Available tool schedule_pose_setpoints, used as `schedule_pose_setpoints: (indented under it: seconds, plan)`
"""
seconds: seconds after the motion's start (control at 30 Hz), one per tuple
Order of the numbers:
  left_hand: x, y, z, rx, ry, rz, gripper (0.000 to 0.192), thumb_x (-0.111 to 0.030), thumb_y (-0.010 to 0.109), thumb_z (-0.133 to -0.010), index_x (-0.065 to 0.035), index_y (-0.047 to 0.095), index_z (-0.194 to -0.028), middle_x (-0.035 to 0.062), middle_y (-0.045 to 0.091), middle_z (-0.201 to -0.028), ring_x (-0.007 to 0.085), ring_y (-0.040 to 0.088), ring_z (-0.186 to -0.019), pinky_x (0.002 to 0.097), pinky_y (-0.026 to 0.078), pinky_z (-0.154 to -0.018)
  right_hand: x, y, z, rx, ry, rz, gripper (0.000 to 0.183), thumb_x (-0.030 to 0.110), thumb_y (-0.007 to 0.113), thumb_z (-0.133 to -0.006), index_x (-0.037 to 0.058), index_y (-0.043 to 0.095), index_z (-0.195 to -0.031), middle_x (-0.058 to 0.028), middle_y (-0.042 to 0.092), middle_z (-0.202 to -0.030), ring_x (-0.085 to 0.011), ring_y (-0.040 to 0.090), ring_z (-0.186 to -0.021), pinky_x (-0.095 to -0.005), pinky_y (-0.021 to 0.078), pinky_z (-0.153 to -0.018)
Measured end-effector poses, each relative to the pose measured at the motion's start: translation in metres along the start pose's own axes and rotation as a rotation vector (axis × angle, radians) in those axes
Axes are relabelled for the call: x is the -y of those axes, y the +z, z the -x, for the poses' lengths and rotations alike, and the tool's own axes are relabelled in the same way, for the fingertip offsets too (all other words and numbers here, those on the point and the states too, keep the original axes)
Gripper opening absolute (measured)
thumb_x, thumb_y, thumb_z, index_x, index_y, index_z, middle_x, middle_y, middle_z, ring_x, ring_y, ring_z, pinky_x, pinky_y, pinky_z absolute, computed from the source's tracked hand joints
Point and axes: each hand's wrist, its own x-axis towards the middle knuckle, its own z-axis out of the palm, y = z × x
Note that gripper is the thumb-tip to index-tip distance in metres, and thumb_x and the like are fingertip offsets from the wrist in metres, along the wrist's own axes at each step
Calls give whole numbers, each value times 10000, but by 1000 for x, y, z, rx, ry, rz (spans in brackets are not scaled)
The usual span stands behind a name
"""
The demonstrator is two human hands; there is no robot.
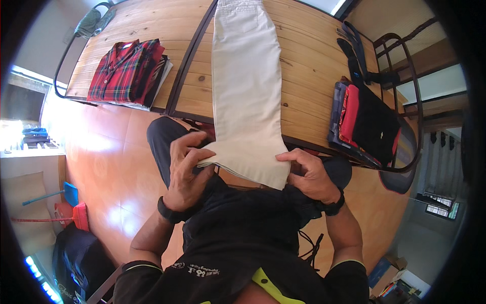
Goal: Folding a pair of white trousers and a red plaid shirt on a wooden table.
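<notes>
A pair of cream trousers, doubled lengthwise, stretches across the wooden slatted surface with the back pocket at the far end. Their leg ends hang past the near edge, above my lap. My left hand pinches the left corner of the hems between thumb and fingers. At the right corner my right hand grips the cloth, its thumb under the fabric and partly hidden. Between both hands the hem edges sag slightly, and the layers show at the left.
Left of the trousers lies a stack of folded shirts, a red plaid one on top. Folded clothes with a black garment stand at the right, near dark socks and a metal rail. A red broom is at lower left.
</notes>
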Motion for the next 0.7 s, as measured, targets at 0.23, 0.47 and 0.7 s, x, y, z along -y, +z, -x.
schedule_pose_setpoints:
  seconds: [0.23,0.47,0.7]
  plan:
    - [-1,5,-15,115,-297,533,210,-67,670,-940,-2,602,-1128,92,659,-1140,144,604,-1031,312,489,-895,13,-18,-24,-172,-263,401,199,-26,660,-893,20,662,-1087,-81,657,-858,-129,657,-846,-278,517,-738]
    - [45,58,-46,-55,-398,800,364,-139,609,-1011,24,511,-1322,86,643,-1183,135,593,-1087,307,484,-955,4,-20,-92,-314,6,50,220,208,648,-984,-10,632,-1011,-39,630,-796,-110,620,-684,-264,515,-624]
    - [102,62,-130,-139,-297,422,298,-202,566,-1018,43,575,-1188,88,657,-1002,129,590,-915,310,488,-804,7,-44,-178,-430,107,-74,375,363,642,-984,-11,625,-959,-51,602,-831,-117,611,-693,-272,530,-568]
